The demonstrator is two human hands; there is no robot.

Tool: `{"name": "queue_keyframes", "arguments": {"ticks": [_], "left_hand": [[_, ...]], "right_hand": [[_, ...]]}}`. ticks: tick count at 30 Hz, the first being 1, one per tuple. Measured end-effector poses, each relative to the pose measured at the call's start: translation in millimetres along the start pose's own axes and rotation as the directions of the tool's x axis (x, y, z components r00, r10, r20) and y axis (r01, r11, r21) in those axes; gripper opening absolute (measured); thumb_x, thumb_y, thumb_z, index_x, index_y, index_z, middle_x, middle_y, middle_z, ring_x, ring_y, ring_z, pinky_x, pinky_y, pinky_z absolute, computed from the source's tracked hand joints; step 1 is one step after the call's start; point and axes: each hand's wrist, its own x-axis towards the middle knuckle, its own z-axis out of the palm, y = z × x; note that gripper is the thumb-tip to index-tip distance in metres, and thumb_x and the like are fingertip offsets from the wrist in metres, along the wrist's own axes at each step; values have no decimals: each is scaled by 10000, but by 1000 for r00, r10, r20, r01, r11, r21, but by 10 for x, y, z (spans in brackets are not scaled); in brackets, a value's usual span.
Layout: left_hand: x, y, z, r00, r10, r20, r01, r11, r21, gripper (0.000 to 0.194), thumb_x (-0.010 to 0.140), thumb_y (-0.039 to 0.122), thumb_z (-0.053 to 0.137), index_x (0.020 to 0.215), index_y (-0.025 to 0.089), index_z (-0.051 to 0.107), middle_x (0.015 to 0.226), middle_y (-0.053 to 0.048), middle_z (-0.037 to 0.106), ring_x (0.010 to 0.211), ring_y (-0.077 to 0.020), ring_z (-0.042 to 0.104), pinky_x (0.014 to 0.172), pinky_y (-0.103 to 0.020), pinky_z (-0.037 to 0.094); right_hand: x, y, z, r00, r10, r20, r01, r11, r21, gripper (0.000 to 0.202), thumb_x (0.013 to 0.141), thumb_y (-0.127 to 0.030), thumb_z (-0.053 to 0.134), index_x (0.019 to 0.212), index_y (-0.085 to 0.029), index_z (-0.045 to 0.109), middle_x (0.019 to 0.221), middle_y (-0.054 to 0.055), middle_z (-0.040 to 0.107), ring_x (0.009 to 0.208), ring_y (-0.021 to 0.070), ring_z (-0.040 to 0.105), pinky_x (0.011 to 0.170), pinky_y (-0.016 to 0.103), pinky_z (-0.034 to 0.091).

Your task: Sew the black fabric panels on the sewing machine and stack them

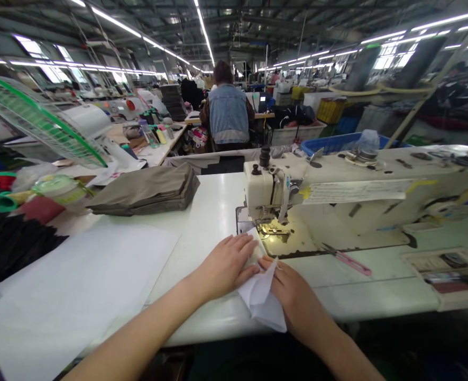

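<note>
Left hand (223, 267): laid flat on cloth (261, 299), fingers extended. Right hand (293, 291): grasping same cloth, white, folded, before the machine (255, 185). Snips (352, 263): right, on table (213, 211). White sheets (79, 280): left. Brown stack (142, 193): beyond sheets.

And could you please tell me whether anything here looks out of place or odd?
Nothing looks spilled. Slightly untidy: the pink-handled snips lie loose by the sewing machine, tips at its bed, not in the tray; and the white sheets on the left are unevenly stacked, seeming to overhang the table's front edge.
</note>
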Motion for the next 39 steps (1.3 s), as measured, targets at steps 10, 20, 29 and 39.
{"name": "queue_keyframes", "arguments": {"ticks": [10,20,29,39], "left_hand": [[205,-167,-73,998,48,46,-49,999,21,456,970,438,557,1375,228,550,1428,-101,565,1327,-308,484,1130,-541,329],[207,-294,28,995,25,92,-25,1000,-7,490,988,480,514,1440,292,502,1543,-107,438,1432,-332,367,1153,-649,244],[233,-323,22,997,38,73,-36,999,-27,489,974,472,544,1434,307,518,1544,-117,424,1432,-346,358,1148,-643,261],[185,-264,3,1000,13,16,-14,998,55,457,975,444,539,1403,283,547,1531,-106,450,1465,-377,298,1164,-692,150]], "right_hand": [[55,8,61,996,76,-57,-74,997,31,499,864,-43,467,1347,-99,582,1318,198,633,1288,281,562,1064,476,511],[37,-27,101,988,86,-126,-97,992,-84,498,866,-19,439,1334,-97,590,1252,189,671,1227,300,602,1034,511,532],[74,-57,71,986,103,-128,-110,992,-53,462,868,-22,451,1298,-87,608,1232,198,669,1237,302,592,1053,510,518],[-38,-91,92,984,132,-121,-145,984,-105,575,766,9,436,1322,-53,568,1290,211,637,1252,311,581,1046,490,532]]}}
